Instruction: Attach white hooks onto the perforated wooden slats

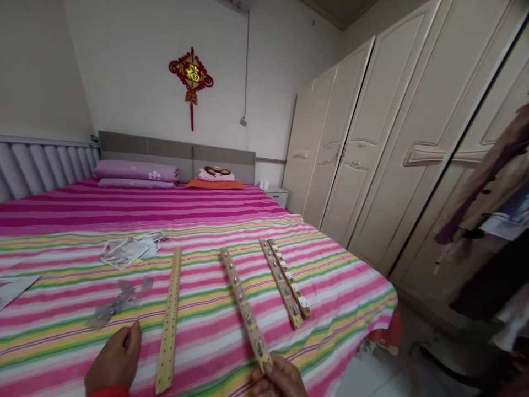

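Right grip (281,377) pinches a shiny-studded strip (243,302); left grip (113,357) curls near a dotted strip (169,320), its hold unclear.

Held strip (244,307) matt, wood-like; bags (119,299) glossy plastic; sheet (206,353) cloth.

Left hand (113,357) loosely fisted, right hand (280,377) pinching, well apart

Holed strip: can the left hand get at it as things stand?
Probably yes: the left hand is close beside the holed strip, with only striped cloth showing between; whether it already holds something is hidden.
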### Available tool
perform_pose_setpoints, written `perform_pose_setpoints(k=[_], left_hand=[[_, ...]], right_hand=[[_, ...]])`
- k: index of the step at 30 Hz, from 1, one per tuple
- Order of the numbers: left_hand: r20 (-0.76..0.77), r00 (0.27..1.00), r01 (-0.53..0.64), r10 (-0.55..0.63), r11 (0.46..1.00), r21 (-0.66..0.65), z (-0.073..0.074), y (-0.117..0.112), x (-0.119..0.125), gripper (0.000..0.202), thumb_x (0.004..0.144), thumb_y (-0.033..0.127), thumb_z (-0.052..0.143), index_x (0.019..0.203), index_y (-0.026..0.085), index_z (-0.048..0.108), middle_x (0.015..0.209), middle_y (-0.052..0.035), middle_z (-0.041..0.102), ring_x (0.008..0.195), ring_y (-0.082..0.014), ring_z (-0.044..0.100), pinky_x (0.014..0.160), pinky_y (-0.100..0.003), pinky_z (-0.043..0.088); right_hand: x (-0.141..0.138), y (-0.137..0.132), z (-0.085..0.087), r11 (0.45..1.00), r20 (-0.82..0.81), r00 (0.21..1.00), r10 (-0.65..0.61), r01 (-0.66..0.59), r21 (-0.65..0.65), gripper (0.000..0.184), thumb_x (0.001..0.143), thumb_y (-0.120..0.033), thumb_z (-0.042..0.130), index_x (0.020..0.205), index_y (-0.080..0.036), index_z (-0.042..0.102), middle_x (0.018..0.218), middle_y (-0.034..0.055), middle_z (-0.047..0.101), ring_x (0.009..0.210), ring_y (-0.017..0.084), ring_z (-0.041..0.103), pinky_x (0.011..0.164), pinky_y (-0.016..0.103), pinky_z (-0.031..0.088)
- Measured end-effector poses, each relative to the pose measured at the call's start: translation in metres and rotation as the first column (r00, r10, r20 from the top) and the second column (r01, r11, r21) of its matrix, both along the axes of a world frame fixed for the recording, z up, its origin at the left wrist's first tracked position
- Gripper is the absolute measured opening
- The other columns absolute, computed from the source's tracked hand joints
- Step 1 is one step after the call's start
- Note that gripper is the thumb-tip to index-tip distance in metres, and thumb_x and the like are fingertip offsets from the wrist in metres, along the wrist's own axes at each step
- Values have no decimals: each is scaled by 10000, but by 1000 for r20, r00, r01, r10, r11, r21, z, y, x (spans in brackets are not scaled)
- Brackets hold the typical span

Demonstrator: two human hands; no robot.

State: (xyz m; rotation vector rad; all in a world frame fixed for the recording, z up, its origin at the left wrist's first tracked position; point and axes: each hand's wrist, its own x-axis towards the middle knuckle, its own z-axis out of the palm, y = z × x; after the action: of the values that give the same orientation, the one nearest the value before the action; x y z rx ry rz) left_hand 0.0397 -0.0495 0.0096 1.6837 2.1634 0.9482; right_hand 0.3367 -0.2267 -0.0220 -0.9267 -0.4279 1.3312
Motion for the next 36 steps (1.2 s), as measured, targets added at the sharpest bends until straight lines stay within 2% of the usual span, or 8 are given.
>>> perform_pose_setpoints(k=[3,7,11,22,28,36], left_hand=[[-6,1000,11,-11,999,38,-4,0,0,424,848,515,365,557,212,423,518,13,439,504,-138,412,497,-250,254],[-11,999,40,-39,999,29,-6,3,-3,408,832,497,410,543,209,414,489,19,418,485,-133,396,492,-246,243],[-11,1000,-8,9,997,73,-6,1,-1,412,842,500,395,550,210,418,495,14,439,486,-134,402,489,-245,236],[-52,997,-49,54,994,95,-5,-5,9,451,866,535,321,563,211,401,544,7,460,502,-136,416,491,-249,253],[-61,996,-59,63,996,68,-3,-6,8,466,869,543,306,555,209,392,531,8,452,493,-133,410,491,-250,250],[-42,999,-4,4,1000,-5,-3,1,-1,430,850,514,376,556,204,426,531,13,468,493,-120,418,482,-238,244]], right_hand=[[12,12,15,996,15,996,-90,90,25,331,613,-352,826,762,-91,686,670,102,714,520,138,653,481,194,480],[23,27,23,984,9,985,-174,173,36,341,577,-343,844,730,-85,682,668,100,713,531,134,651,500,195,502],[32,36,24,972,10,974,-226,225,60,338,599,-359,831,752,-96,683,689,95,723,559,137,660,563,216,541],[44,48,32,955,15,956,-293,292,53,322,578,-336,842,743,-120,670,720,83,738,607,146,682,603,225,570],[44,49,28,948,-1,949,-314,313,55,315,583,-336,839,743,-121,674,720,81,738,613,145,684,601,218,574],[43,47,27,905,-96,901,-423,425,4,391,490,-327,879,744,-110,676,707,60,739,632,161,696,661,259,606]])
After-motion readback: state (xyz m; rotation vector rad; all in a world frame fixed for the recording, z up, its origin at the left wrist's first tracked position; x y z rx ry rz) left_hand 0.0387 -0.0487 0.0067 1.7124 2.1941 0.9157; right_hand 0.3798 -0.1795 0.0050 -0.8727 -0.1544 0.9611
